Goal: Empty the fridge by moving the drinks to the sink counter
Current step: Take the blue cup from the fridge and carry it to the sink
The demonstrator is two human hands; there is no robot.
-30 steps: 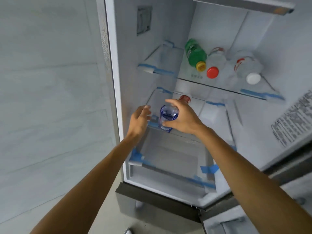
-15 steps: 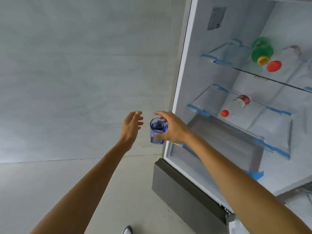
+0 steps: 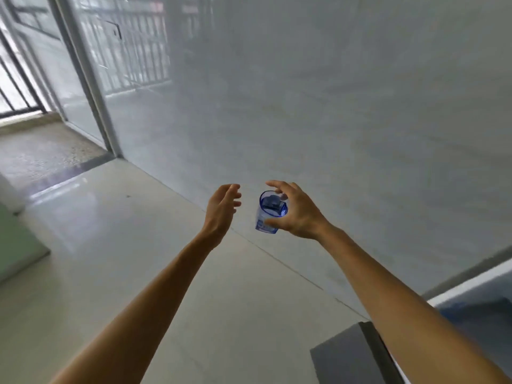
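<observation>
My right hand [image 3: 297, 214] grips a small clear-blue drink bottle [image 3: 270, 213] from the side, holding it out in front of me over the floor. Its blue top faces the camera and its label end points down. Just to the left hovers my left hand [image 3: 223, 210], fingers apart and empty, a short gap from the bottle. Only a corner of the fridge [image 3: 357, 353] shows at the bottom right; the other drinks and the sink counter are out of sight.
A pale tiled wall [image 3: 332, 106] fills the view ahead. A glass door with a metal frame [image 3: 91, 87] stands at the left, railings behind it. A pale green cabinet edge [image 3: 16, 250] sits at the far left. Light floor [image 3: 138, 245] lies below.
The view has swung left, away from the fridge interior toward the wall and door. Both hands moved with it, the right one still holding the blue bottle.
</observation>
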